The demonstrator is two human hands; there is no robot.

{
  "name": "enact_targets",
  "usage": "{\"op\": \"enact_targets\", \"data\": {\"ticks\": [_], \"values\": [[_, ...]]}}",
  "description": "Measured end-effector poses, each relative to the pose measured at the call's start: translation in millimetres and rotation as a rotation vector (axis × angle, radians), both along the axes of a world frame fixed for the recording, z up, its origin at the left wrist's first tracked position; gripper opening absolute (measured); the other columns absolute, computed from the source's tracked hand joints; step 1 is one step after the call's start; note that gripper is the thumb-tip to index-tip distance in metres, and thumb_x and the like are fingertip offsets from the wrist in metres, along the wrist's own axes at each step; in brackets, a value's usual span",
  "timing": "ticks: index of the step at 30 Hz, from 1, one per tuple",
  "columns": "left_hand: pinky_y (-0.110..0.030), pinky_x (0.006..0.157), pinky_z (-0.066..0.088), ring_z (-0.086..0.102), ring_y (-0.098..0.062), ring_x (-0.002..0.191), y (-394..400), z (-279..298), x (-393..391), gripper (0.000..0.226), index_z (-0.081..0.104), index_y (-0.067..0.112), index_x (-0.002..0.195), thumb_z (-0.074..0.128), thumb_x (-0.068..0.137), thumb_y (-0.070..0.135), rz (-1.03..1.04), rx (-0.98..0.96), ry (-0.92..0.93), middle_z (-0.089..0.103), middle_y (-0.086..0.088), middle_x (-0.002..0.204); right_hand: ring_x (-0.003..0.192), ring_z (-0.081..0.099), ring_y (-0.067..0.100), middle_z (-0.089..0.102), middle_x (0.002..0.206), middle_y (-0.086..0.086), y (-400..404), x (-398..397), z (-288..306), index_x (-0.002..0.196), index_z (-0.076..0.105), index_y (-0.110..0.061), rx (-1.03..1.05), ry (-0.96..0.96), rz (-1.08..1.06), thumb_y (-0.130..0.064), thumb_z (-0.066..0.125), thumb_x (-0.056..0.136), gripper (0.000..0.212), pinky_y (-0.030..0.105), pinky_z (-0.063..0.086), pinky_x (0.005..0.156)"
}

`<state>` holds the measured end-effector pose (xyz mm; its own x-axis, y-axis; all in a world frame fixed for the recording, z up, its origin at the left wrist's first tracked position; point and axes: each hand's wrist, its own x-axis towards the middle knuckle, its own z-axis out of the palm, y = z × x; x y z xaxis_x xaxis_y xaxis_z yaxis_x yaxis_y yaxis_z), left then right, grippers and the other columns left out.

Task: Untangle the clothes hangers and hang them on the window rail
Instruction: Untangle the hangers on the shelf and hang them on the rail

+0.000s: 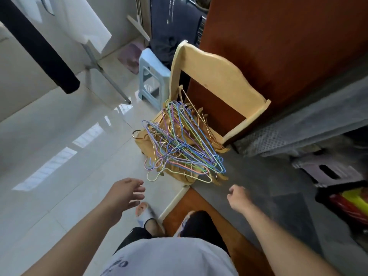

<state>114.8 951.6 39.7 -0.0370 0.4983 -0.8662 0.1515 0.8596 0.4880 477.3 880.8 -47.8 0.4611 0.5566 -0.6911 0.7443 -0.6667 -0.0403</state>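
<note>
On the left, over the glossy pale floor tiles [49, 156], the person's left hand [124, 193] reaches forward with its fingers spread and slightly curled, holding nothing and touching nothing. Below it a foot in a pale open-toed slipper [145, 213] stands on the tiles. Farther back, a light blue plastic stool [150, 76] sits beside the pale wooden chair [217, 76].

In the middle, the tangled heap of thin wire clothes hangers [183, 144] in purple, blue, green, pink and gold lies piled on the chair's seat, hooks and shoulders crossing every way; a few hooks poke out past the seat's front edge. The pile covers most of the seat, and how many hangers there are is hard to make out. Both hands are short of the heap, apart from it.

To the right, the right hand [238, 198] hangs over the grey floor strip, turned with its back to the viewer and the fingers curled in loosely; it looks empty, though the palm is hidden. A reddish-brown wooden panel [278, 46] rises behind the chair. At the far right edge dark bins and a yellow and red bag are cut off and blurred.
</note>
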Motion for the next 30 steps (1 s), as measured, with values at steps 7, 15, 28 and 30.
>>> {"op": "enact_targets", "data": {"ticks": [7, 15, 28, 30], "values": [[-0.046, 0.096, 0.057, 0.071, -0.029, 0.093, 18, -13, 44, 0.023, 0.069, 0.008, 0.115, 0.064, 0.098, 0.024, 0.208, -0.099, -0.029, 0.071, -0.016, 0.113, 0.127, 0.048, 0.034, 0.047, 0.137, 0.015, 83, 30, -62, 0.134, 0.05, -0.009, 0.01, -0.015, 0.132, -0.026, 0.065, 0.092, 0.048, 0.038, 0.041, 0.104], [-0.049, 0.097, 0.055, 0.067, -0.028, 0.087, 0, -40, 91, 0.022, 0.069, 0.006, 0.114, 0.06, 0.099, 0.018, 0.474, -0.122, 0.062, 0.071, -0.016, 0.104, 0.14, 0.033, 0.037, 0.023, 0.157, 0.017, 136, 39, -154, 0.158, 0.011, -0.009, -0.014, 0.012, 0.239, -0.038, 0.076, 0.085, 0.103, 0.044, 0.04, 0.108], [-0.052, 0.097, 0.054, 0.068, -0.03, 0.088, -43, -31, 109, 0.024, 0.069, 0.006, 0.115, 0.051, 0.103, 0.014, 0.6, -0.108, 0.086, 0.071, -0.018, 0.104, 0.108, 0.06, 0.032, 0.041, 0.131, 0.012, 129, 48, -134, 0.142, 0.033, -0.012, 0.068, -0.051, 0.38, -0.028, 0.077, 0.083, 0.075, 0.036, 0.051, 0.076], [-0.052, 0.099, 0.054, 0.068, -0.031, 0.09, -44, -29, 111, 0.023, 0.069, 0.006, 0.115, 0.05, 0.103, 0.014, 0.598, -0.099, 0.075, 0.071, -0.018, 0.106, 0.11, 0.059, 0.033, 0.041, 0.133, 0.011, 133, 50, -128, 0.136, 0.039, -0.009, 0.052, -0.034, 0.361, -0.026, 0.078, 0.083, 0.068, 0.039, 0.052, 0.083]]}}
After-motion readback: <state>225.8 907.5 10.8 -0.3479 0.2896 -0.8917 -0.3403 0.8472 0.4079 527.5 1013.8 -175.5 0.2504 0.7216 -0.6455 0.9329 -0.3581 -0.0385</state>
